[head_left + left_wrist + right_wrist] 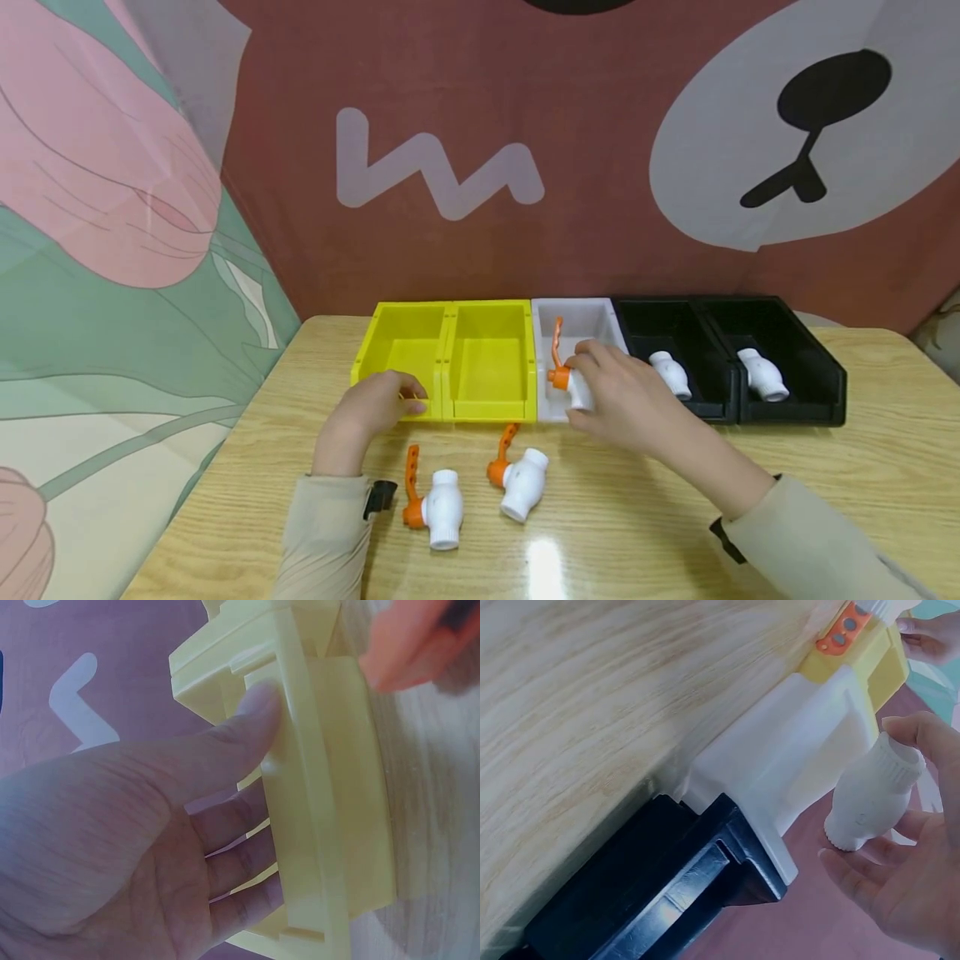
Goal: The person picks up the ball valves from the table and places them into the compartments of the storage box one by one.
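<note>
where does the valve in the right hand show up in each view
Head: the valve is right of centre, below mid-height, in the right hand against the white bin.
Left wrist: not in it.
Right wrist: right side, about mid-height, white body showing, no orange handle visible.
Shared landmark: the yellow bins, in all three.

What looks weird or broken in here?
Nothing looks spilled or broken. One small oddity: the held valve in the right hand and the two valves on the table have orange handles, but I see none on the two white valves in the black bins. They may just be hidden.
</note>
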A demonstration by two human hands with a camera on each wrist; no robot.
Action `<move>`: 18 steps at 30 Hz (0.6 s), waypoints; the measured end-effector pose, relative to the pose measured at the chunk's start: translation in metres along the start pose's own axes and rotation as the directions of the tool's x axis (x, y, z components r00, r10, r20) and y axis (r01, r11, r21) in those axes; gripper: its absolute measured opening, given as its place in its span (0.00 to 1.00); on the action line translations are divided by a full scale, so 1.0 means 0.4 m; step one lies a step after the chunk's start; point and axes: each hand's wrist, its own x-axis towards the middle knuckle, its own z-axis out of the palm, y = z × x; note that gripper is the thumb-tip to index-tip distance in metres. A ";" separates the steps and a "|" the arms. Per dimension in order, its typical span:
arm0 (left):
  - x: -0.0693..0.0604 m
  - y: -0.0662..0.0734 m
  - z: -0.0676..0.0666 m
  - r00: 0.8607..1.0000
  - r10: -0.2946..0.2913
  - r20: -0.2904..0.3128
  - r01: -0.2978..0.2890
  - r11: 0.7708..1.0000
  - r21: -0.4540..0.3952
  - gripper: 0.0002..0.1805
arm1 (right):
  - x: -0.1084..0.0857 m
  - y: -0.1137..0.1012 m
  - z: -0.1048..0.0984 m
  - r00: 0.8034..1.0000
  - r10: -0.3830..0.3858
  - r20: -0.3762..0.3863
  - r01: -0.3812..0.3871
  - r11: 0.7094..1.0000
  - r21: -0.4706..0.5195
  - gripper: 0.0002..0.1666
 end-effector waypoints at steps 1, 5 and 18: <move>0.000 0.000 0.000 1.000 0.001 0.000 -0.001 1.000 0.001 0.09 | 0.003 0.002 0.002 1.000 0.004 0.002 -0.004 1.000 -0.001 0.35; -0.001 0.001 0.000 1.000 0.001 -0.002 -0.001 1.000 0.001 0.09 | 0.013 0.009 0.007 1.000 0.008 0.000 -0.008 1.000 -0.009 0.37; -0.002 0.005 -0.001 1.000 -0.009 -0.002 0.009 1.000 -0.002 0.09 | 0.056 0.029 0.012 0.997 0.043 0.060 -0.040 0.998 -0.053 0.37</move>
